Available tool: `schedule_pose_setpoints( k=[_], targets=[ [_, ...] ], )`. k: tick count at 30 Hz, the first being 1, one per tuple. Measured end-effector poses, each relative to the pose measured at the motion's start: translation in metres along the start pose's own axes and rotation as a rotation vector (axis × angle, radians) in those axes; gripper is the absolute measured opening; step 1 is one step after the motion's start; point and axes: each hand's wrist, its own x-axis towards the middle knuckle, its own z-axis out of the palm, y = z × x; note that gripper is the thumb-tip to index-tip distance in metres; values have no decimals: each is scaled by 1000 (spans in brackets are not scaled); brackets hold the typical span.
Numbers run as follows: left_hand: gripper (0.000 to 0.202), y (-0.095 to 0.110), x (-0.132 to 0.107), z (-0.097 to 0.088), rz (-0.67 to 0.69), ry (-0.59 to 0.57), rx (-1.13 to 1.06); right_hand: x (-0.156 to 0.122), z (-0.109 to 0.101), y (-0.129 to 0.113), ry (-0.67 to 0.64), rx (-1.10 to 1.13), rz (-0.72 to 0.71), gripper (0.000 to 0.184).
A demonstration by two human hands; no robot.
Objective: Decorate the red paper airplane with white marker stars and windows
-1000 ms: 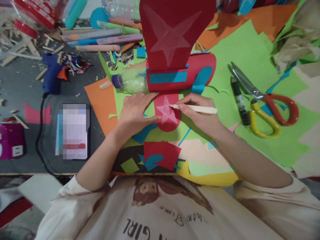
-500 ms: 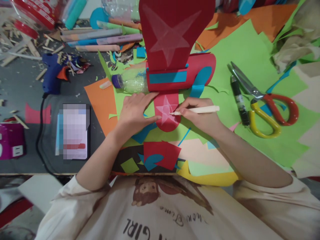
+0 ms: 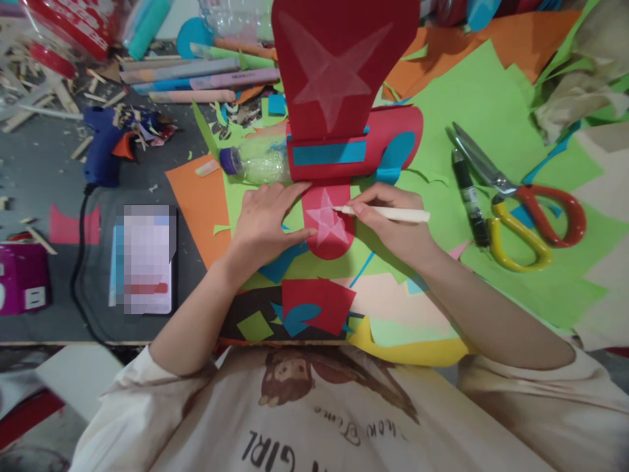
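On green paper [image 3: 457,98], left hand [image 3: 265,219] flat on red wing [image 3: 328,226], right hand [image 3: 393,226] gripping white pencil [image 3: 393,214], upper wing [image 3: 339,59] cropped

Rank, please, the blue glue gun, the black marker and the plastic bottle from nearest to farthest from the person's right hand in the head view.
1. black marker, just right of the right hand.
2. plastic bottle, up and left.
3. blue glue gun, far left.

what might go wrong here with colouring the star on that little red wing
The white pencil in the right hand could stray past the star onto the red wing. The left hand pins that paper wing only at one side, so hard strokes may crease it.
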Motion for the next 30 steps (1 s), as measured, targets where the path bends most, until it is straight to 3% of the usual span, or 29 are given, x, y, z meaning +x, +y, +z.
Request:
schedule_pose_setpoints(
  k=[14, 22, 30],
  targets=[
    [58, -4, 0, 1, 23, 20, -25, 4, -5, -4, -157, -101, 117, 21],
    [62, -4, 1, 4, 7, 15, 0, 0, 0, 0, 33, -5, 9, 15],
    [63, -4, 1, 4, 0, 6, -11, 1, -1, -3, -31, -17, 23, 14]
  ],
)
